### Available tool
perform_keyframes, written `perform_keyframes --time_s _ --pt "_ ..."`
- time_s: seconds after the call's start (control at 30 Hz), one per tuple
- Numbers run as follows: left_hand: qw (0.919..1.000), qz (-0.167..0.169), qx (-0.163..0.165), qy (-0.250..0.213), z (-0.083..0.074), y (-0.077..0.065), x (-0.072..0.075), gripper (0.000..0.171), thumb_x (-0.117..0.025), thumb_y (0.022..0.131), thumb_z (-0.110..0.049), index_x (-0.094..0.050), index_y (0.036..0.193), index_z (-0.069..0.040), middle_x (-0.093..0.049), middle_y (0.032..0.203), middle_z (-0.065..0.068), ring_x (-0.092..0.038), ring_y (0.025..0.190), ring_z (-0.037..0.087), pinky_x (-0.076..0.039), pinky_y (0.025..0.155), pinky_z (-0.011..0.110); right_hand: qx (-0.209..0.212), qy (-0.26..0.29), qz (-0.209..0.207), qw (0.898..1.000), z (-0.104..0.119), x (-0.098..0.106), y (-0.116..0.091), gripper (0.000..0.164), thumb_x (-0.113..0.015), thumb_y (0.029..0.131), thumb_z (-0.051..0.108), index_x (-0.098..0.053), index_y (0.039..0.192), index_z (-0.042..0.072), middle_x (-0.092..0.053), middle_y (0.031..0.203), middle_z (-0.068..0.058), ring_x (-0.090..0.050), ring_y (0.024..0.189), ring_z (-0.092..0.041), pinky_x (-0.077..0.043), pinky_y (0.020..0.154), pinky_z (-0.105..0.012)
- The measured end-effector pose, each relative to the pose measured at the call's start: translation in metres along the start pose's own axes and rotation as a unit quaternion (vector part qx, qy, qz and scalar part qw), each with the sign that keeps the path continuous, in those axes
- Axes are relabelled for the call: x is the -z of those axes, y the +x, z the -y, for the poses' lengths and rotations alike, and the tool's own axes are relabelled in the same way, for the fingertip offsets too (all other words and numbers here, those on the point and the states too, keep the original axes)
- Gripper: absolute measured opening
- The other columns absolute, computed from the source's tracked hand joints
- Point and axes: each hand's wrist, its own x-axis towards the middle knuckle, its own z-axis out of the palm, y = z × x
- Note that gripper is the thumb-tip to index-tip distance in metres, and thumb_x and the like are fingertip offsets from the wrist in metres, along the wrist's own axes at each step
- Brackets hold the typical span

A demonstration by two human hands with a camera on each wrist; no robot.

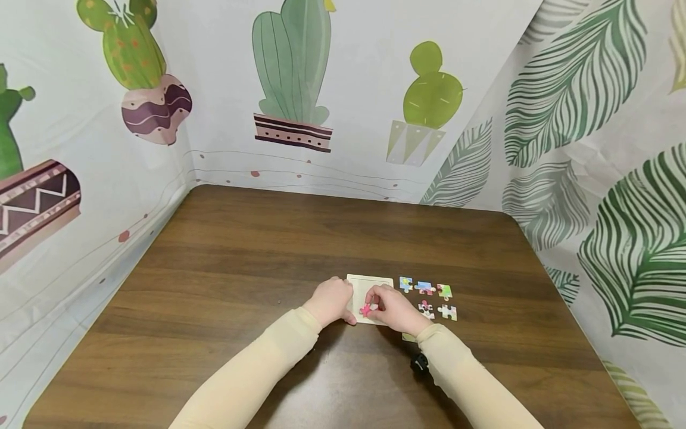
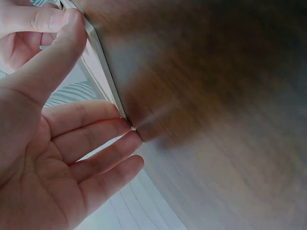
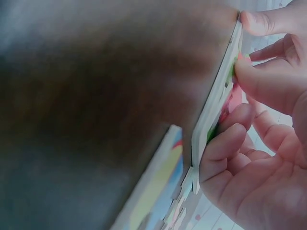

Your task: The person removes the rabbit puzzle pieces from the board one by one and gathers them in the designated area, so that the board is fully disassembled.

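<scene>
A pale puzzle tray point(image 1: 370, 278) lies flat on the table. My left hand point(image 1: 329, 301) holds its left side, with the thumb near the near corner and the other fingers toward the far one; the left wrist view shows fingertips against the tray's edge point(image 2: 106, 72). Above the tray, my right hand point(image 1: 395, 308) pinches a pink puzzle piece point(image 1: 365, 310) between thumb and fingers. In the right wrist view, pink and green show between those fingers point(image 3: 228, 143), partly hidden. Whether the piece touches the tray floor I cannot tell.
Several loose puzzle pieces lie right of the tray, among them a blue one point(image 1: 425, 287), a green one point(image 1: 444, 291) and a pale one point(image 1: 448, 311). Another piece point(image 1: 408, 337) is partly covered by my right wrist. The brown table point(image 1: 300, 238) meets patterned cloth walls point(image 1: 225, 143).
</scene>
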Motion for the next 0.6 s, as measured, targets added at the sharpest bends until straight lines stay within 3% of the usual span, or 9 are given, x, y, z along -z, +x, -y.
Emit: perform_keyframes --time_s 0.27,0.6 --pt "1.0000 0.003 0.001 0.002 -0.0008 -0.0001 -0.0001 0.059 -0.085 0.057 -0.050 -0.067 0.089 -0.004 -0.067 0.085 0.006 -0.061 0.079 0.021 -0.053 0.069 0.032 -0.025 0.032 0.022 0.999 -0.0001 0.0015 -0.0012 0.019 -0.071 0.081 0.006 -0.053 0.087 0.012 -0.049 0.071 0.005 -0.043 0.064 -0.008 -0.037 0.060 -0.023" --pt "0.9999 0.006 0.004 0.008 -0.0010 0.0013 -0.0011 0.058 -0.084 0.056 -0.051 -0.067 0.089 -0.006 -0.067 0.086 0.005 -0.061 0.079 0.021 -0.053 0.069 0.032 -0.025 0.046 0.047 0.998 -0.0006 0.0041 -0.0025 0.009 -0.061 0.090 0.006 -0.053 0.089 0.011 -0.051 0.070 0.006 -0.042 0.059 -0.006 -0.036 0.055 -0.022"
